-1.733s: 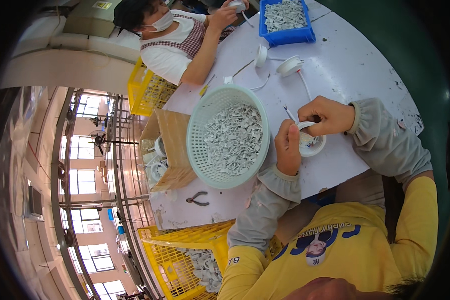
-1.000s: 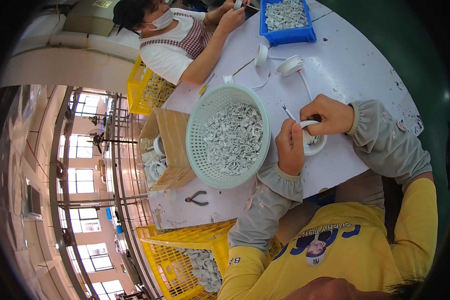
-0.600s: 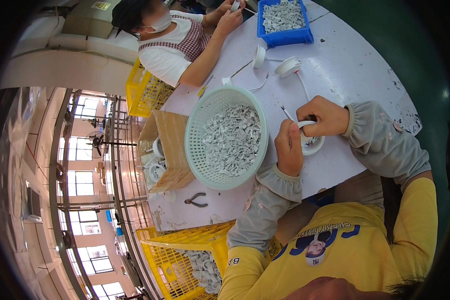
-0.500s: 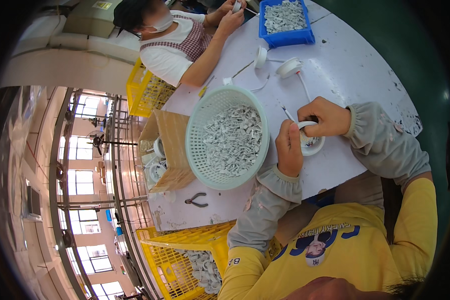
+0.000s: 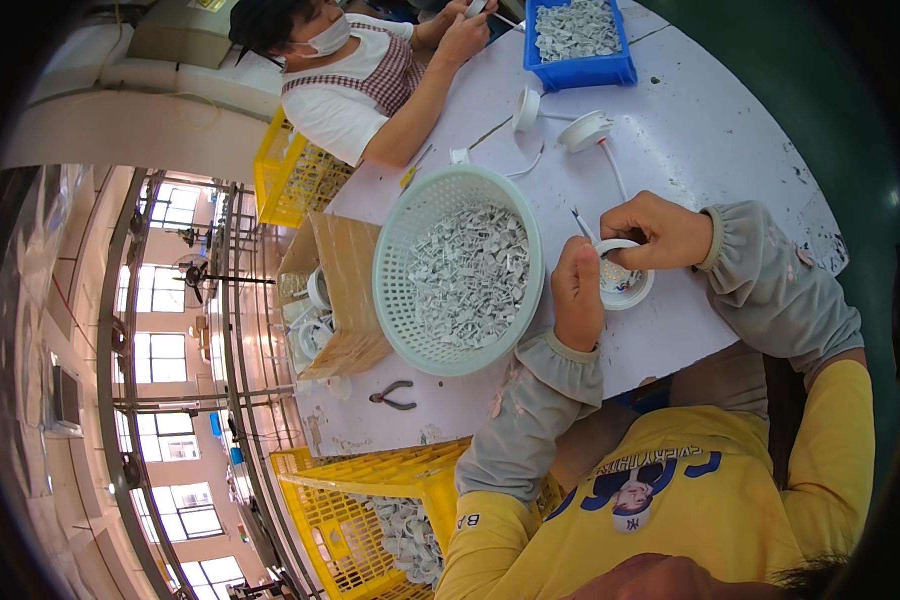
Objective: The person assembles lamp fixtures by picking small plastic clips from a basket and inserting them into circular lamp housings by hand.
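Observation:
A white round fitting (image 5: 630, 288) lies on the pale table (image 5: 710, 130) with both my hands on it. My right hand (image 5: 660, 230) grips its far rim, fingers curled over it. At the fitting's left edge my left hand (image 5: 578, 295) holds it with closed fingers. A thin wire (image 5: 580, 222) sticks up between the two hands. Just left of my left hand stands a pale green mesh basket (image 5: 395, 250) full of small grey-white parts.
Another person (image 5: 370, 70) sits across the table, hands near a blue bin (image 5: 580, 72) of similar parts. Two white round fittings (image 5: 585, 130) with wires lie mid-table. A cardboard box (image 5: 345, 290), pliers (image 5: 395, 397) and yellow crates (image 5: 370, 490) sit on the left.
Both my hands stay on the white fitting with only small finger shifts. The view has drifted slightly.

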`<action>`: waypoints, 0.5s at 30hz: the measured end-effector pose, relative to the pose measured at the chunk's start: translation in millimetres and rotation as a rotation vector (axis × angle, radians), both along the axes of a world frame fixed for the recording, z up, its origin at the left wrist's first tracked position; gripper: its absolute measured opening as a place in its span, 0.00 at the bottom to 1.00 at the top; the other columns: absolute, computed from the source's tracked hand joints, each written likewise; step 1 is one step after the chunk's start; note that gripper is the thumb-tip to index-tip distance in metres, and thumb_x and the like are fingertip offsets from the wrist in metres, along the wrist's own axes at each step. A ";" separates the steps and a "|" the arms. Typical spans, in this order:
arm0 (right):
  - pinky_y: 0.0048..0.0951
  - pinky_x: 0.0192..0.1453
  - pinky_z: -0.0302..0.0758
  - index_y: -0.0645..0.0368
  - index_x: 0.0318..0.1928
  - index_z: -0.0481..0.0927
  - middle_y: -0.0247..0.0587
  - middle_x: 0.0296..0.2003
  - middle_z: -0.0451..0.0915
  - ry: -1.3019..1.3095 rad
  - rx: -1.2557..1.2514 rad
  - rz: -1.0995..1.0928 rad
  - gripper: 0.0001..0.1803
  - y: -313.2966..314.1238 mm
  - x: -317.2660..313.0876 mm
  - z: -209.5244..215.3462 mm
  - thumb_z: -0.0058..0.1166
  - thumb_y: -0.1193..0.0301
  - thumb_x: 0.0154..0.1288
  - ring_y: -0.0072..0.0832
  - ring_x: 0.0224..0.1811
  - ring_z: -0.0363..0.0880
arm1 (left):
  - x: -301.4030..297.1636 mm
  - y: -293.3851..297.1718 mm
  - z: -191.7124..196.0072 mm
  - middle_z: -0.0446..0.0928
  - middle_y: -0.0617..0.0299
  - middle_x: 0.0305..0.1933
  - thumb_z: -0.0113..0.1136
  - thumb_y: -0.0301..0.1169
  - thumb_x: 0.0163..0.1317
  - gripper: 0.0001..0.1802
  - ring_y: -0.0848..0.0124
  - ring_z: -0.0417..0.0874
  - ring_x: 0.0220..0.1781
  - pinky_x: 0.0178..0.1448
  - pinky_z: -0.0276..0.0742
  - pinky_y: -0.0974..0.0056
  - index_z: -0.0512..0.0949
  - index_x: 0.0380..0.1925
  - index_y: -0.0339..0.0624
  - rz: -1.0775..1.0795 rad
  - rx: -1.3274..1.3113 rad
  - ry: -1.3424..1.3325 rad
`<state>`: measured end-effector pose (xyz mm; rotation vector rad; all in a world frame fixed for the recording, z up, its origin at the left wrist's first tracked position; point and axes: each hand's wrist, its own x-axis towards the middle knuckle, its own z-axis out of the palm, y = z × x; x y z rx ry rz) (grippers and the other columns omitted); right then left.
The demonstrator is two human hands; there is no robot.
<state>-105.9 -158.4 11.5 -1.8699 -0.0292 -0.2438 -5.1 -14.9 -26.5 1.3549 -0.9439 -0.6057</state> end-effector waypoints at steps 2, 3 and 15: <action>0.23 0.21 0.58 0.65 0.23 0.71 0.35 0.14 0.65 -0.016 0.022 0.015 0.07 -0.6 0.0 -1.0 0.51 0.73 0.50 0.17 0.17 0.59 | 0.1 0.1 -1.4 0.57 0.68 0.20 0.38 0.37 0.69 0.17 0.80 0.55 0.24 0.27 0.54 0.71 0.63 0.22 0.39 0.005 -0.006 -0.013; 0.23 0.21 0.58 0.65 0.23 0.71 0.35 0.14 0.65 -0.017 0.022 0.015 0.07 -0.5 0.1 -1.8 0.51 0.73 0.50 0.17 0.17 0.59 | 0.2 0.1 -1.7 0.57 0.69 0.19 0.39 0.37 0.69 0.17 0.81 0.55 0.24 0.27 0.54 0.71 0.63 0.22 0.39 0.009 -0.012 -0.026; 0.21 0.23 0.59 0.64 0.24 0.70 0.34 0.16 0.67 -0.049 0.011 0.041 0.04 0.5 1.0 -5.3 0.50 0.75 0.50 0.15 0.19 0.62 | 0.4 3.0 2.4 0.57 0.69 0.19 0.39 0.38 0.68 0.17 0.81 0.55 0.23 0.26 0.53 0.71 0.64 0.23 0.39 0.001 -0.040 -0.088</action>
